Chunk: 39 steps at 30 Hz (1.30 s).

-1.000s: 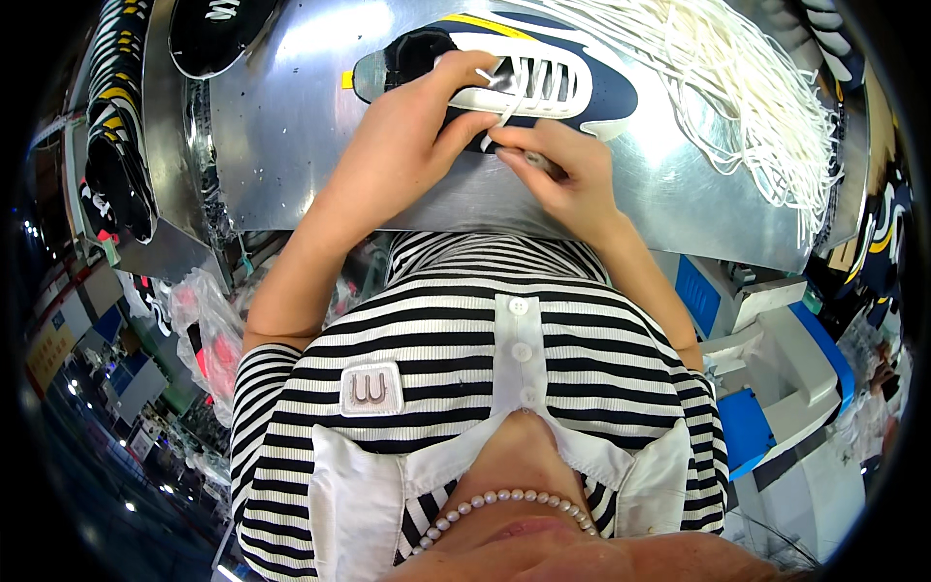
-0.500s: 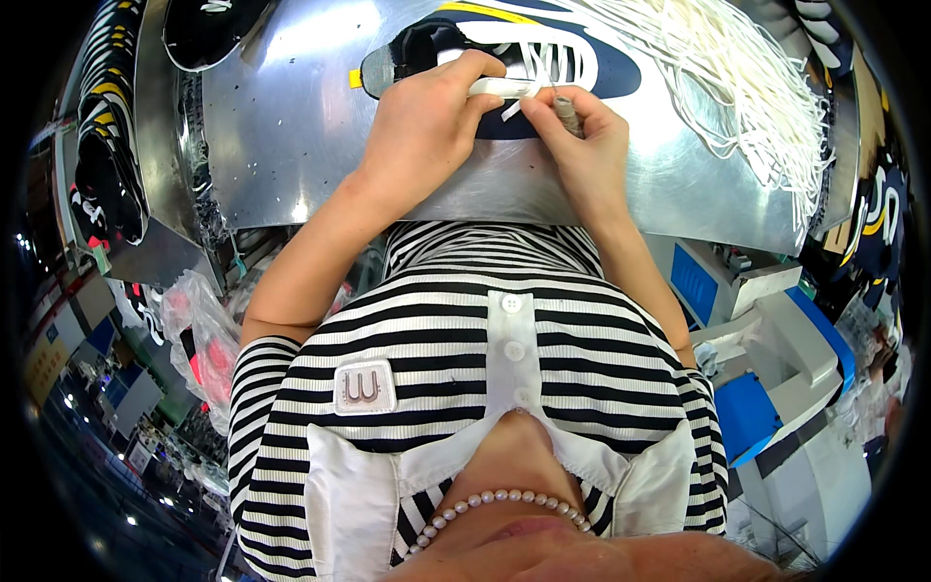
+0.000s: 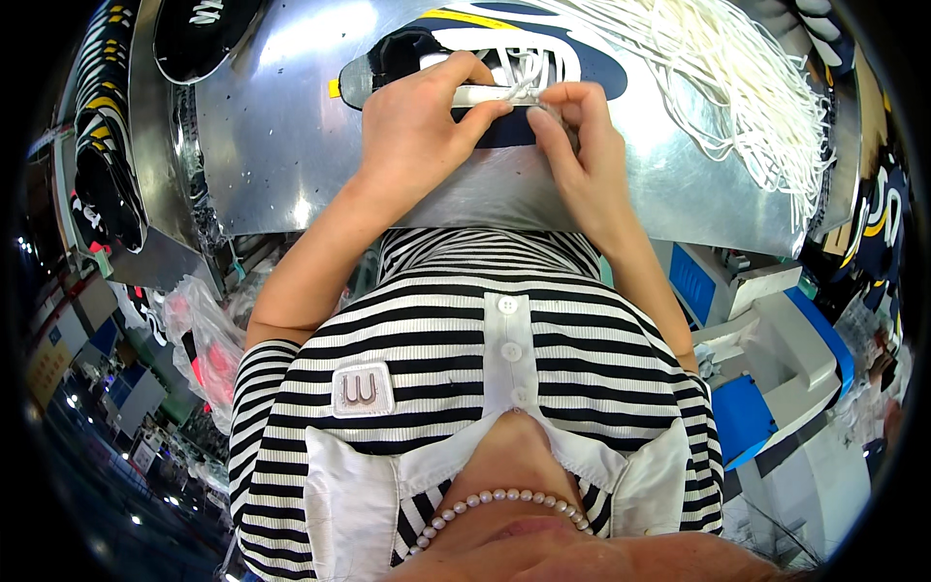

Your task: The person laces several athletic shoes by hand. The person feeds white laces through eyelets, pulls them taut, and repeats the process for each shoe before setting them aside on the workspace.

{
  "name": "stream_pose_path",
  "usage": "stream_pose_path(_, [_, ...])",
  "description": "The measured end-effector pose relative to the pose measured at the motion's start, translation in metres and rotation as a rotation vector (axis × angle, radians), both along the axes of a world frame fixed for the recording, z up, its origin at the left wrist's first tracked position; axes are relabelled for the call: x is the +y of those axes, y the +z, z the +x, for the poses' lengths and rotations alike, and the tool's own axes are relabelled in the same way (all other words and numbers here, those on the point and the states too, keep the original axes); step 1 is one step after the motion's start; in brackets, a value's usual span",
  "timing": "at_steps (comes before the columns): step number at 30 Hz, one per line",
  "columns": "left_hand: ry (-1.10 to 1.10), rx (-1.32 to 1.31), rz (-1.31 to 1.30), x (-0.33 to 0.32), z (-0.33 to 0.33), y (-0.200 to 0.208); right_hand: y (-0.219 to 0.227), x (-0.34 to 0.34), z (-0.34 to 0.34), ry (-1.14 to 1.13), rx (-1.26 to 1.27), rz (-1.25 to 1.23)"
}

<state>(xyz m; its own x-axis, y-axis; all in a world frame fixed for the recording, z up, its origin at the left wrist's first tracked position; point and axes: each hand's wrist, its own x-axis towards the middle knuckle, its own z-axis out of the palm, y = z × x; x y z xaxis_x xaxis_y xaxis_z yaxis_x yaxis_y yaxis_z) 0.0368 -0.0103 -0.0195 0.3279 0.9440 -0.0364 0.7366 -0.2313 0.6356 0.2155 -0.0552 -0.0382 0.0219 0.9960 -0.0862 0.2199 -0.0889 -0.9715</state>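
A navy shoe upper point(image 3: 603, 76) with white trim and a yellow stripe lies on the metal worktop, toe to the right. White shoelace point(image 3: 529, 66) crosses part of its eyelet rows. My left hand point(image 3: 422, 116) is closed, thumb and index finger pinching the white eyelet strip point(image 3: 480, 94) at the near side of the opening. Facing it, my right hand point(image 3: 587, 145) has thumb and index finger drawn together at the lace beside the strip. Whether anything else sits in the right palm is hidden.
A big bundle of loose white laces point(image 3: 718, 78) spreads over the right of the metal worktop point(image 3: 281, 136). One black shoe upper point(image 3: 199, 39) lies at the far left. Stacked uppers point(image 3: 107, 145) stand beyond the left edge. Below right is a grey and blue machine point(image 3: 766, 359).
The shoe upper has shifted slightly left. My right hand has turned, and the beige-handled tool it held no longer shows. More lace is gathered at the eyelet strip; my left hand still pinches there.
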Motion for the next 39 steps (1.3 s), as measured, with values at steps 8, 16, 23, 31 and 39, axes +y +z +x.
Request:
stream_pose_path(8, [-0.036,-0.057,-0.003,0.002,0.000,0.002,0.001,-0.004,0.008,0.111,-0.067,-0.073])
stream_pose_path(16, [-0.229,-0.108,0.149,-0.011,-0.005,-0.007,0.006,0.012,-0.008,0.108,0.000,-0.250])
stream_pose_path(23, [-0.186,-0.052,0.044,-0.017,-0.011,-0.002,0.021,0.002,0.038,0.235,-0.127,-0.247])
stream_pose_path(31, [-0.369,0.183,-0.045,-0.003,-0.025,0.012,-0.027,0.023,0.018,-0.167,-0.355,0.248])
stream_pose_path(39, [-0.292,-0.012,0.377,-0.027,-0.046,0.001,-0.030,0.025,0.024,-0.132,0.075,0.207])
